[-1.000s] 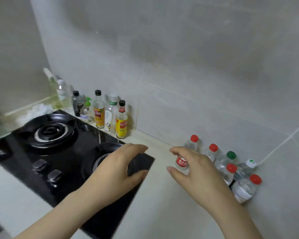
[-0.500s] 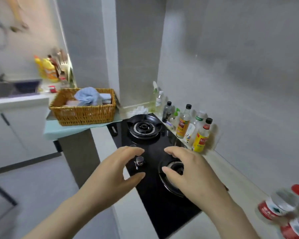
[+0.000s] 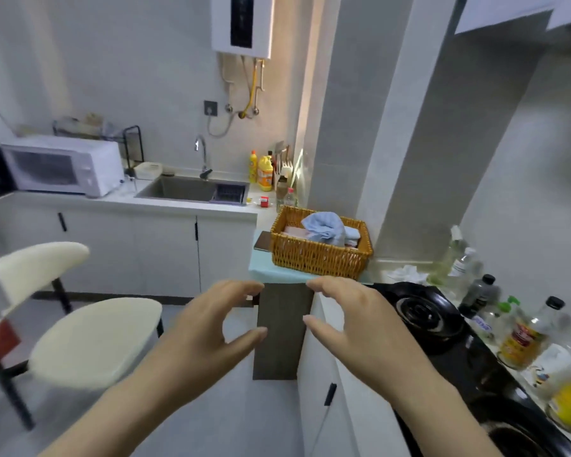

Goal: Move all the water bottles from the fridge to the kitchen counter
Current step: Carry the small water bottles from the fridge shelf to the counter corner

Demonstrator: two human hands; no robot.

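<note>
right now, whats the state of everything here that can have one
left hand, empty, fingers loosely curved
right hand, empty, fingers loosely curved
microwave, door shut
cabinet doors, shut
tap, no water seen running
stove burner, no flame
basket, open top, cloths inside

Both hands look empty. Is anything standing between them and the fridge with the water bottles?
No fridge shows, so the full path can't be judged. Directly ahead of the left hand and right hand stands a dark panel under the basket; a chair stands at left.
</note>
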